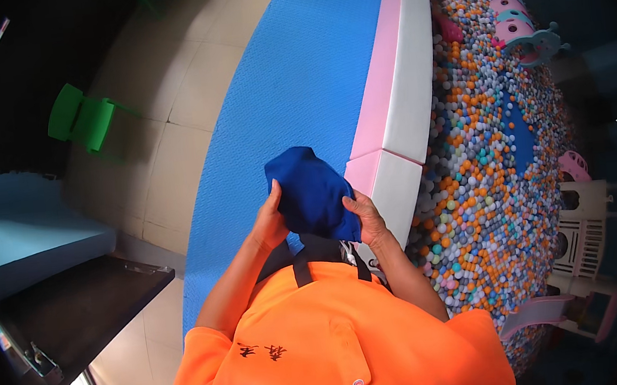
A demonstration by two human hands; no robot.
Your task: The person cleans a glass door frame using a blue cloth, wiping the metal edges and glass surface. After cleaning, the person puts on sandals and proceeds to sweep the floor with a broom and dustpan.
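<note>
Clock directions take the blue cloth (313, 199) as the dial's centre, with 12 at the top of the view. Nearest, at 6 o'clock, is the wearer's orange shirt (289, 367). The cloth is held up in front of it, above the blue mat (289, 82). The left hand (270, 223) grips its edge at 8 o'clock, thumb on the upper face; the right hand (368, 220) grips the opposite edge at 4 o'clock in the same way. The fingers of both hands are closed on the fabric, though those beneath it are largely hidden. This two-sided grip probably serves to keep the soft piece spread; whether it is a folded sheet or a hollow article cannot be told.

The chief container is the ball pit (410, 69), whose padded wall (394, 183), pink and white, runs from 1 to 4 o'clock, presumably placed to retain the contents. Inside are many small balls (469, 213), mainly orange, white and grey. Standing among or beyond them are a pale slide (535, 314) at 4 o'clock and a pink and aqua play tunnel (512, 17) at 2. Far off at 10 o'clock, a green chair (94, 121) stands on the tiled floor (175, 139).
</note>
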